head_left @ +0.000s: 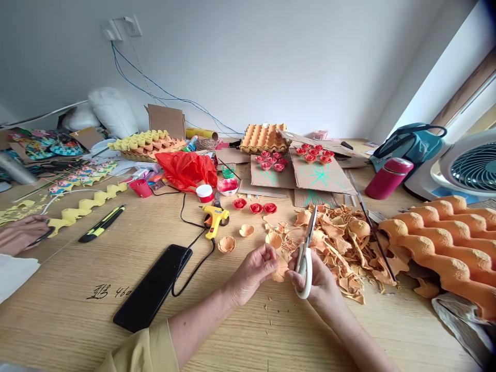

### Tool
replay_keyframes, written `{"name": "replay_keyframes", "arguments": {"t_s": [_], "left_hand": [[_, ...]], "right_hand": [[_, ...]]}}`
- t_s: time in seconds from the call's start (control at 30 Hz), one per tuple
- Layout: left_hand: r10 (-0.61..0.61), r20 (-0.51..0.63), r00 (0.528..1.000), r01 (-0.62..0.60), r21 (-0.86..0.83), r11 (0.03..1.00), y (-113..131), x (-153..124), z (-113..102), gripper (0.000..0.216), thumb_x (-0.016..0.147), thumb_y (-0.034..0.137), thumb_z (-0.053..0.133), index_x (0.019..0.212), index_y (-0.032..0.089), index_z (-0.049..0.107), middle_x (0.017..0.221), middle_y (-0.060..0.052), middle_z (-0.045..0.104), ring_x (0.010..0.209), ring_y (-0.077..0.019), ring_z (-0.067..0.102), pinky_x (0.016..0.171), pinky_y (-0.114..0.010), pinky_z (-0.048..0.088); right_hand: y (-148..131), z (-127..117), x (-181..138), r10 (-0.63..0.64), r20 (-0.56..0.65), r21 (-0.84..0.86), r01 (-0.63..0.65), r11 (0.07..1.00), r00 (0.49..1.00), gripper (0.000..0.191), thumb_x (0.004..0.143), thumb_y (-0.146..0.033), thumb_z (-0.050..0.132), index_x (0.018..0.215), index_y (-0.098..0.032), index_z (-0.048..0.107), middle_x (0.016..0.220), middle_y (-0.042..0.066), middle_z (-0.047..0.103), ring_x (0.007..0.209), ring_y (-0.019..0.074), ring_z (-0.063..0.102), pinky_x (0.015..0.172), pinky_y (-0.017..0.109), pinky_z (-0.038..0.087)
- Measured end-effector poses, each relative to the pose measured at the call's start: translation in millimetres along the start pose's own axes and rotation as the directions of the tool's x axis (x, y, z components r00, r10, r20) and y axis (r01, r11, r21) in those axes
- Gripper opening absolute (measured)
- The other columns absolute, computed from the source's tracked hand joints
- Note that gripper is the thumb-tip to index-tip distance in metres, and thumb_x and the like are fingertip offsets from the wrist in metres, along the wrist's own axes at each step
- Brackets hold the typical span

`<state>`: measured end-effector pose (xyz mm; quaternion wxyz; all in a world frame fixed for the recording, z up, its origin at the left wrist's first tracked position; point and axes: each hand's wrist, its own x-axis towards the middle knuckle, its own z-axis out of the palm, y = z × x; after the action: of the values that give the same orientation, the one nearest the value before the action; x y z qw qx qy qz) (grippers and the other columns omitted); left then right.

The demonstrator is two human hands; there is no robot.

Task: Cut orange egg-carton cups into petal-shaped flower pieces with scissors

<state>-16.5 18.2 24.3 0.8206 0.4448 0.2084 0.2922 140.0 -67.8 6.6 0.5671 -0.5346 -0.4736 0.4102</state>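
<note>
**Scissors held upright beside an egg-carton cup**

The scissors [307, 247] stand nearly upright in the view. Their long axis runs from the white plastic handle loops at the near end to the grey metal blades, whose tips point toward the far side of the table [77, 320] and lean slightly right. The blades look closed or nearly so. The right hand [315, 283] grasps the handle, with its fingers wrapped through and around the loops.

Just to the left, the left hand [253, 271] is closed in a pinch on an orange egg-carton cup [279, 273], a rough pulp piece with a curved edge. The cup lies between the two hands, just beside the scissors' handle. Whether a blade touches it cannot be told.

Right of the hands and beyond them spreads a pile of orange scraps [341, 248], torn and curled. At the right edge lies an orange egg tray [437, 243] with rounded, grainy domes. Small crumbs dot the pale wood-grain tabletop near the wrists.

Farther off sit three red paper roses [256, 207] in a row. Left of the hands are a yellow glue gun [214, 216] with a black cord and a black phone [153, 287] lying flat. At the far left edge, another person's hand [19, 233] rests on the table.
</note>
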Motion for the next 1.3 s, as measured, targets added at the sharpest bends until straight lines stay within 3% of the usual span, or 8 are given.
{"name": "replay_keyframes", "arguments": {"t_s": [0.13,0.27,0.4,0.57,0.77,0.87,1.03,1.3], "left_hand": [[-0.025,-0.042,0.999,0.025,0.001,1.000,2.4,1.7,-4.3,0.039,0.065,0.033,0.087,0.077,0.018,0.053,0.073,0.005,0.047,0.066,-0.0085,0.041,0.063,-0.024,0.033],[-0.082,-0.043,0.996,0.078,-0.093,0.993,4.8,3.5,-9.3,0.040,0.067,0.026,0.086,0.099,0.020,0.063,0.082,0.002,0.057,0.074,-0.0101,0.052,0.069,-0.024,0.039],[-0.072,-0.020,0.997,0.067,-0.167,0.984,6.3,5.3,-13.0,0.044,0.070,0.024,0.083,0.110,0.020,0.065,0.100,-0.004,0.065,0.083,-0.0142,0.060,0.076,-0.029,0.047],[-0.045,-0.001,0.999,0.044,-0.193,0.980,5.7,6.9,-17.3,0.050,0.073,0.025,0.079,0.121,0.021,0.066,0.111,-0.007,0.067,0.089,-0.0164,0.063,0.088,-0.036,0.050],[-0.041,0.025,0.999,0.045,-0.147,0.988,4.2,6.5,-18.6,0.044,0.071,0.031,0.082,0.111,0.016,0.071,0.100,-0.008,0.071,0.092,-0.0188,0.064,0.088,-0.034,0.047],[-0.021,-0.045,0.999,0.021,-0.010,1.000,4.7,6.2,-15.9,0.041,0.068,0.033,0.085,0.103,0.016,0.073,0.088,-0.004,0.070,0.080,-0.0141,0.060,0.081,-0.029,0.045],[0.129,-0.163,0.978,-0.080,0.277,0.958,4.3,9.3,-14.6,0.033,0.064,0.034,0.088,0.083,0.015,0.070,0.082,-0.002,0.069,0.079,-0.0141,0.060,0.080,-0.028,0.046],[0.246,-0.196,0.949,-0.149,0.410,0.900,1.6,15.0,-21.9,0.026,0.069,0.032,0.083,0.079,0.015,0.066,0.079,-0.002,0.070,0.077,-0.0149,0.065,0.078,-0.028,0.052]], "right_hand": [[-0.4,-1.5,0.4,-0.025,-0.017,-0.047,0.024,0.999,1.000,0.037,0.083,-0.047,0.073,0.104,-0.024,0.054,0.086,0.000,0.059,0.072,0.0162,0.055,0.063,0.028,0.047],[-5.1,-9.8,0.6,-0.001,-0.083,-0.024,-0.001,1.000,0.997,0.037,0.083,-0.052,0.072,0.099,-0.023,0.057,0.082,0.000,0.058,0.068,0.0155,0.052,0.060,0.028,0.044],[-12.8,-17.6,-1.4,0.117,0.130,0.178,-0.139,0.974,0.985,0.042,0.089,-0.064,0.058,0.092,-0.022,0.060,0.061,-0.002,0.053,0.052,0.0132,0.044,0.049,0.026,0.036],[-10.7,-17.0,-5.5,0.190,0.383,0.301,-0.316,0.900,0.904,0.050,0.091,-0.067,0.052,0.082,-0.019,0.063,0.048,-0.003,0.048,0.041,0.0098,0.039,0.042,0.023,0.029],[0.1,-16.5,-6.1,0.198,0.451,0.356,-0.379,0.854,0.870,0.055,0.093,-0.068,0.048,0.081,-0.017,0.062,0.045,-0.004,0.048,0.035,0.0068,0.035,0.038,0.020,0.027],[-6.1,-16.4,-4.4,0.191,0.338,0.245,-0.283,0.927,0.921,0.053,0.092,-0.069,0.049,0.085,-0.018,0.061,0.051,-0.002,0.053,0.041,0.0096,0.044,0.042,0.022,0.032],[-17.5,-17.3,-2.6,0.138,0.171,-0.203,-0.102,0.974,0.976,0.050,0.091,-0.066,0.052,0.072,-0.020,0.052,0.059,-0.003,0.049,0.052,0.0114,0.042,0.050,0.024,0.034],[-6.7,-21.1,-3.5,-0.167,0.208,-0.764,0.266,0.587,0.964,0.033,0.097,-0.040,0.049,0.070,-0.023,0.039,0.064,-0.002,0.051,0.061,0.0158,0.047,0.064,0.029,0.037]]}}
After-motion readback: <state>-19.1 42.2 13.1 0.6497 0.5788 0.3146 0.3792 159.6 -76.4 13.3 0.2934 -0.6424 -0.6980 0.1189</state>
